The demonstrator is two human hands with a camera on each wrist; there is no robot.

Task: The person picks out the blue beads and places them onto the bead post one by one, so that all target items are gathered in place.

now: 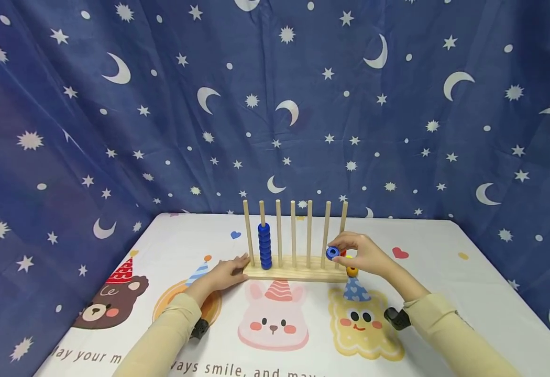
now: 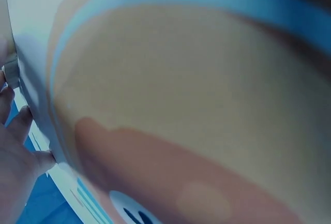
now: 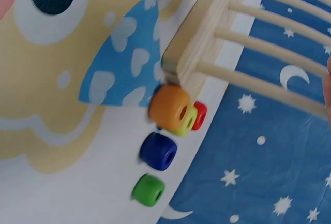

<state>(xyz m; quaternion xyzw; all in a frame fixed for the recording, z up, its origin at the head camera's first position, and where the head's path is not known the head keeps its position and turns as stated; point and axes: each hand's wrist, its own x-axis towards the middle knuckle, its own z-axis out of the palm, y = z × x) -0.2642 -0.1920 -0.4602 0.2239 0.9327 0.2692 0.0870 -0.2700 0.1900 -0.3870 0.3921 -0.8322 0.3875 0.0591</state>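
A wooden peg rack [image 1: 303,273] with several upright pegs stands on the table. One peg near its left end carries a stack of blue beads [image 1: 265,246]. My left hand [image 1: 228,272] holds the rack's left end, thumb toward the front and fingers behind; the left wrist view shows only part of this hand [image 2: 18,157]. At the right end, my right hand [image 1: 362,252] pinches a blue bead [image 1: 333,253] between thumb and fingers, its hole facing me. Only a sliver of this hand appears at the right wrist view's edge, and the held bead is not visible there.
Beside the rack's right end lie an orange bead [image 3: 169,106], a yellow-green bead [image 3: 186,123], a red bead [image 3: 199,115], a dark blue bead [image 3: 158,151] and a green bead [image 3: 149,190]. A printed cloth [image 1: 275,319] covers the table; a blue starry curtain [image 1: 256,120] hangs behind.
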